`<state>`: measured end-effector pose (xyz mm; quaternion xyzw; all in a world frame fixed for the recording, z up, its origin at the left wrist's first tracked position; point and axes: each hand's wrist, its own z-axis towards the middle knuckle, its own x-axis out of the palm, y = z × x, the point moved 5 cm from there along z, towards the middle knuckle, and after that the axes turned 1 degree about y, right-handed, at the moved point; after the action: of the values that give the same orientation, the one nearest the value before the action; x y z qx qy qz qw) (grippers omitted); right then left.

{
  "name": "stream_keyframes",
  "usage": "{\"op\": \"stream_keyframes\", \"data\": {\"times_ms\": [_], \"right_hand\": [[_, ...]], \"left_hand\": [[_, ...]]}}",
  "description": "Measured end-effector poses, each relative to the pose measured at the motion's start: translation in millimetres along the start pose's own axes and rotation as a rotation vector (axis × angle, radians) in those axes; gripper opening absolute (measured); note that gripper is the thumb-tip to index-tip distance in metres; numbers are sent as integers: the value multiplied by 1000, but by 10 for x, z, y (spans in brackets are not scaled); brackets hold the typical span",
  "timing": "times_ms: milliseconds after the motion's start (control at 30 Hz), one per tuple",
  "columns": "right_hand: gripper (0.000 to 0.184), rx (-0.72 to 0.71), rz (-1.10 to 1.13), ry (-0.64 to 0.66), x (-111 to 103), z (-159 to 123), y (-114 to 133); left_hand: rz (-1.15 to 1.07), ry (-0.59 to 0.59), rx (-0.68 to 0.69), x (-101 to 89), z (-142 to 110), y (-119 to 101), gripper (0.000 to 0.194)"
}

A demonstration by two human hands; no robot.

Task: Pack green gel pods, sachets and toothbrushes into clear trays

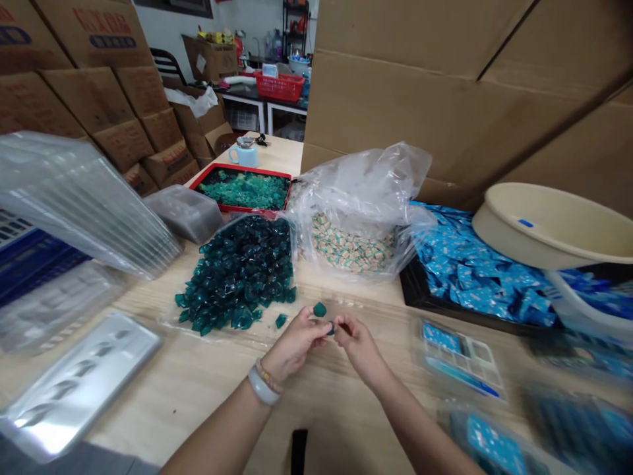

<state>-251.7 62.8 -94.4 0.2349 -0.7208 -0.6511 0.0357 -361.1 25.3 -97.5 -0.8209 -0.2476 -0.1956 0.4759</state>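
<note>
My left hand (295,343) and my right hand (357,343) meet over the wooden table (198,389), fingers pinched together on one small dark green wrapped sweet (330,328). Another green sweet (320,309) lies just beyond my left fingers, and a third (281,320) sits to the left. A big heap of the same green sweets (237,274) spreads on clear plastic behind them. My left wrist wears a pale bangle.
A clear bag of striped sweets (352,247), a black tray of blue packets (469,274), a red tray (242,191), a beige basin (548,227), stacked clear lids (84,198), compartment trays (459,359) and cardboard boxes (445,86) surround the spot.
</note>
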Motion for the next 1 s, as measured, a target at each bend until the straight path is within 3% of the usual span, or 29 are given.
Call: {"op": "stream_keyframes", "data": {"times_ms": [133,267,400,533,667,767,833,933,1000], "right_hand": [[17,-212,-179,114,-15,-80,188],[13,-308,-373,171,-117,33,316],[13,-434,-659,93,-197,398,261],[12,-456,-893,153,-86,721,48],[12,-410,-989,172,-27,762,-2],[21,-388,-912,129,-69,638,110],[28,-383,-709,124,-109,498,200],[21,-314,-395,244,-122,236,246],[16,-264,-362,290,-143,60,235]], "left_hand": [[-69,-5,-11,1,65,74,32],[-60,56,-37,42,121,34,28],[27,-168,96,-94,130,-68,28],[-23,-230,132,-179,141,-21,24],[-143,-203,101,-189,167,10,18],[-262,-134,2,-141,180,11,15],[-262,-88,-28,-97,179,16,17],[-152,-15,-6,-3,173,96,23],[-71,13,-15,66,167,217,28]]}}
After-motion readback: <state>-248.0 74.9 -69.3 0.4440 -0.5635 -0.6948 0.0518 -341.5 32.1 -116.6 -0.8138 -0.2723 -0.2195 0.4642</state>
